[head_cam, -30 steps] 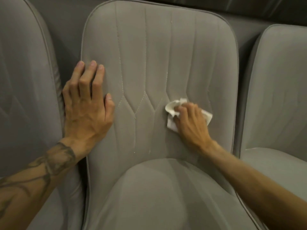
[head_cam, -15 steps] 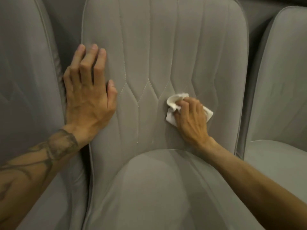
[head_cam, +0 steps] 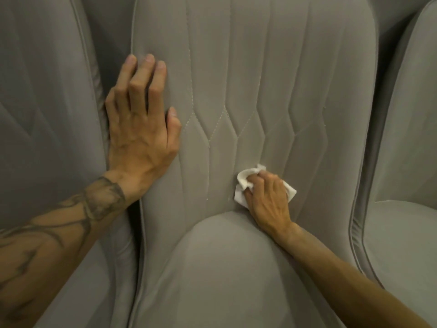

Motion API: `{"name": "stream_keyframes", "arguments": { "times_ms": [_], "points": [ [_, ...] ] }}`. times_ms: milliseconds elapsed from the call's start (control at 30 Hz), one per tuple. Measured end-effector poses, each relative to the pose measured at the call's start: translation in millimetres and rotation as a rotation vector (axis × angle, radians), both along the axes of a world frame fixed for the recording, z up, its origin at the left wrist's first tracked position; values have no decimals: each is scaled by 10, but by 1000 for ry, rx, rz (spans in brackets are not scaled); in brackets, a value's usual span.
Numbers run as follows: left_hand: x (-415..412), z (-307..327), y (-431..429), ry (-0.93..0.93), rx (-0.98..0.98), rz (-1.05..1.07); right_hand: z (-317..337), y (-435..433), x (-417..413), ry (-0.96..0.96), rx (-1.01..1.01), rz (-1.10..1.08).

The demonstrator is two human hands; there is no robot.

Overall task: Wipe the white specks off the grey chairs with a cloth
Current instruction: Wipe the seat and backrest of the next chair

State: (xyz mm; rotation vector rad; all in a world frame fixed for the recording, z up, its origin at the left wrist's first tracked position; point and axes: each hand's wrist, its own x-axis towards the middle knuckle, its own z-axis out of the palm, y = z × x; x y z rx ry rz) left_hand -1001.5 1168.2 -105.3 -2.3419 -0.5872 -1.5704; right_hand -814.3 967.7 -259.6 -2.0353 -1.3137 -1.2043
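The middle chair (head_cam: 236,67) fills the view, and its backrest top is cut off by the upper edge. The left chair (head_cam: 47,114) and right chair (head_cam: 406,138) stand just beside it, each showing only in part at the frame's sides. The seat cushion (head_cam: 224,268) runs out of view at the bottom. A tattooed forearm (head_cam: 59,233) enters from the lower left.

The left hand (head_cam: 142,129) lies flat on the backrest's left edge with its fingers straight and together, holding nothing. The little finger is hidden in the gap between the chairs. The right hand (head_cam: 267,197) has its grip closed on the cloth (head_cam: 243,178) and presses it against the lower backrest, just above the seat cushion. The hand covers most of the cloth, and only crumpled white edges stick out on either side of it. A few white specks (head_cam: 207,199) sit left of the cloth, too small to make out clearly.

Compared with half a second ago, the right hand and cloth are lower, farther below the chevron stitching and nearer the cushion. The left hand is on the same edge. The view is closer.
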Motion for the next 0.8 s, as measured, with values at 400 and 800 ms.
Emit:
{"name": "stream_keyframes", "arguments": {
  "times_ms": [400,800],
  "points": [
    [-17,22,-18,3,-14,-9,1728,545,215,81,531,-167],
    [-10,29,-13,4,-26,-43,2277,808,72,39,544,-86]
  ]
}}
